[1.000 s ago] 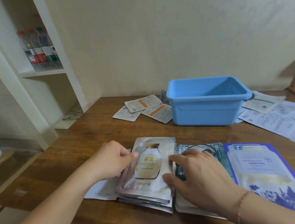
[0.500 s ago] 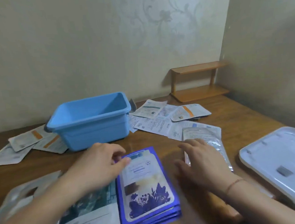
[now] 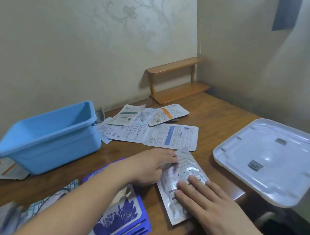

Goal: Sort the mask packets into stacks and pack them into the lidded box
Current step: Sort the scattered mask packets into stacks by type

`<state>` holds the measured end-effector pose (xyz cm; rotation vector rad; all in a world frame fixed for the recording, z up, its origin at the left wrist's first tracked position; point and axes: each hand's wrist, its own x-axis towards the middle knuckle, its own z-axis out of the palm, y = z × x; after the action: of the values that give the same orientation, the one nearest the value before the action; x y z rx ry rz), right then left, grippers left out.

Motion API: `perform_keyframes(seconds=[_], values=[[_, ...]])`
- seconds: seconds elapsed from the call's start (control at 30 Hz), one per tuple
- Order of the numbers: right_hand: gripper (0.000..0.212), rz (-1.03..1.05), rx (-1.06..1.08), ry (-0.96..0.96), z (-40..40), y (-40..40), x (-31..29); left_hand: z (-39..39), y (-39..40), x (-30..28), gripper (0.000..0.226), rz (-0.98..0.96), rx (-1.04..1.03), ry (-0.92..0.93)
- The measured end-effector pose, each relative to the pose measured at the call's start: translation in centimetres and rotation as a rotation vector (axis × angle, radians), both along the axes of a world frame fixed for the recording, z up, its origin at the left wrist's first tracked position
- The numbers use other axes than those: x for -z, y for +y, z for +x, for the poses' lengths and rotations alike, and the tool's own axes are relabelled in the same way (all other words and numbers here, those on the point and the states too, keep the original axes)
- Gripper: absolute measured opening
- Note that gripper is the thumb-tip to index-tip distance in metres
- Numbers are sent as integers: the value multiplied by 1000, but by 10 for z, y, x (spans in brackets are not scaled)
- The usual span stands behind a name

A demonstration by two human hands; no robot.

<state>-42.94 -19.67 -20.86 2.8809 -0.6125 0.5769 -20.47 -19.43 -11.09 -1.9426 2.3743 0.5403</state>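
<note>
A wooden table (image 3: 216, 123) seen from above, scanned left to right. At the far left edge, orange-striped mask packets (image 3: 4, 169) lie flat beside an open blue plastic box (image 3: 48, 138), which stands upright. In front of the box, near the lower left, sits a teal-patterned packet stack (image 3: 46, 202), and just right of it a stack of purple flower-print packets (image 3: 119, 218), partly crossed by the left forearm. The left hand (image 3: 150, 166) reaches across to the right, its fingers curled and pinching the upper left edge of a silver foil mask packet (image 3: 181, 182), whose top corner lifts slightly off the table. The right hand (image 3: 211, 203) lies flat on the lower part of that same packet, fingers straight and spread, pressing it down. Behind the hands, loose white printed packets (image 3: 151, 128) are scattered near the box's right side. At the far right, a white box lid (image 3: 276, 158) lies on the table edge, well apart from the box. A small wooden shelf (image 3: 177, 80) stands in the corner.
</note>
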Motion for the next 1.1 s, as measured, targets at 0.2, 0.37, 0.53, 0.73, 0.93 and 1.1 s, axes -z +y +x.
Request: perform_keyframes(seconds=[0.2,0.37,0.53,0.73,0.93,1.1], values=[[46,-142,-119,-103,-6,1,-2,7,6,1,69,-63,60,-52],[45,-85,-210,-146,-24,-8,-34,13,6,-3,70,23,147,-43],[25,654,160,-1015,-16,-14,-68,31,5,-17,48,289,-89,653],[30,1661,124,-1544,11,-3,-69,29,4,-15,22,202,-393,1309],[36,1755,137,-1557,20,12,-54,25,2,-14,11,58,-534,1107],[51,1739,100,-1554,22,20,-61,33,7,-17,8,-109,-509,944]])
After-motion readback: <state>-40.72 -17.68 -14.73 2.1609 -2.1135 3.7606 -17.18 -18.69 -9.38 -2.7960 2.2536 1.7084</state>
